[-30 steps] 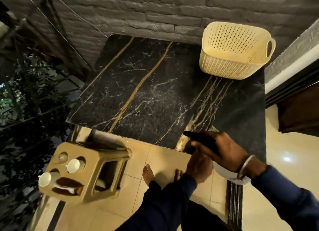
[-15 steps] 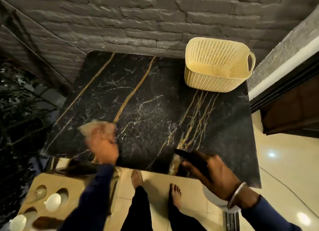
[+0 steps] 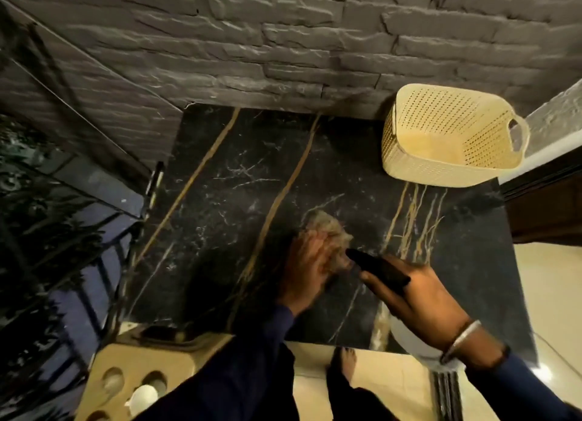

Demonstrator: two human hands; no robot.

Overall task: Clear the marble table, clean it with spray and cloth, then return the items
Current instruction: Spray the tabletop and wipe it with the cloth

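Both hands closed: left (image 3: 310, 271) with cloth (image 3: 330, 231), now mid-table (image 3: 220, 184); right (image 3: 422, 304) around spray bottle (image 3: 378, 268).

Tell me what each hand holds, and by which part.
The left hand presses a crumpled cloth under its fingers on the marble table. The right hand grips a spray bottle around its dark head.

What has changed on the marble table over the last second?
The left hand came up from below the table edge holding the cloth, reached the left side of the marble table, then swept right to the middle. The right hand kept hold of the spray bottle. The basket stayed in its far right corner.
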